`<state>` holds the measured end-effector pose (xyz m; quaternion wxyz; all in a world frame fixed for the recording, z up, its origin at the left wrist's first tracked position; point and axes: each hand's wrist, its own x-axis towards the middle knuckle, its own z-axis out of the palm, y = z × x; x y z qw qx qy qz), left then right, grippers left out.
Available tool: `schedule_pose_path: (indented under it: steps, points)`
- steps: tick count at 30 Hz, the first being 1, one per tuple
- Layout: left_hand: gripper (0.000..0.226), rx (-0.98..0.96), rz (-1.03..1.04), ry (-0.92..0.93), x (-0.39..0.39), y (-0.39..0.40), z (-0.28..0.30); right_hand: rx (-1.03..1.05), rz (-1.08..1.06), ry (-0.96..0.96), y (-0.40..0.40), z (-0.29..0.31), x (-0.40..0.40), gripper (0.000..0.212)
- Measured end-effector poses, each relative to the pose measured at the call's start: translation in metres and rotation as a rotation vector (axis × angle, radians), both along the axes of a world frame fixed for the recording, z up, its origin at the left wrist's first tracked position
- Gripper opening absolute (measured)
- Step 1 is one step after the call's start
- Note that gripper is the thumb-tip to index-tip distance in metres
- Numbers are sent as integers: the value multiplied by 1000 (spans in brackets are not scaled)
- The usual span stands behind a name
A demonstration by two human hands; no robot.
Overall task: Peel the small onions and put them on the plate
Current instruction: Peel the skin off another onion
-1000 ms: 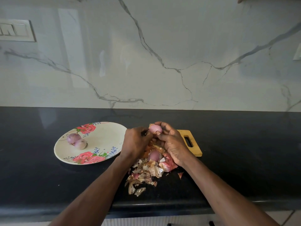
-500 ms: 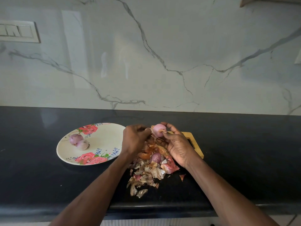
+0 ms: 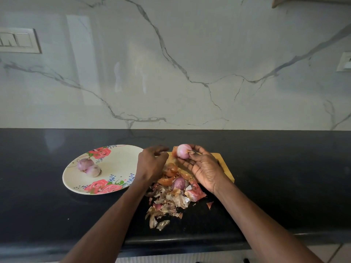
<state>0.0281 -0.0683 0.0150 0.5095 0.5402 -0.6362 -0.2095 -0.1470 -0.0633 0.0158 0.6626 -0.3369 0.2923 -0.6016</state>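
Note:
My right hand point(image 3: 204, 168) holds a peeled pink onion point(image 3: 183, 151) between thumb and fingertips above the wooden cutting board point(image 3: 225, 168). My left hand point(image 3: 151, 164) hovers just left of it with fingers loosely curled and nothing in them, a small gap away from the onion. A floral plate point(image 3: 121, 160) on the left carries two peeled onions point(image 3: 88, 167). Another onion point(image 3: 179, 183) lies in the heap of peels point(image 3: 169, 202) below my hands.
The black countertop point(image 3: 284, 177) runs wall to wall, with its front edge just below the peels. A marble backsplash rises behind, with a switch plate point(image 3: 19, 40) at the left and a socket point(image 3: 344, 61) at the right.
My left hand has let go of the onion and drawn slightly left. The right hand now holds the onion alone, turned so more of its peeled surface shows.

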Motion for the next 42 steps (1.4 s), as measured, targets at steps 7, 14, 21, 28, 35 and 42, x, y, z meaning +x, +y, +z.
schedule_pose_path:
  steps: [7, 14, 21, 28, 35, 42]
  points:
    - [22, -51, -239, 101, -3, 5, 1, -37, 35, 28, 7, 5, 4, 34]
    - [28, -92, -251, 80, -5, 9, 0, -79, 45, 108, 8, 4, 6, 34]
    - [19, -131, -188, 4, -8, 12, -2, -132, 72, 208, 10, 3, 9, 39]
    - [16, -157, -141, -81, -11, 12, -6, -138, 25, 301, 11, 2, 12, 23]
    - [19, -182, -133, -79, -12, 11, -7, -113, -51, 318, 8, 2, 11, 27]
    - [22, -217, -127, -60, -11, 9, -7, -106, -21, 236, 7, 3, 9, 27]
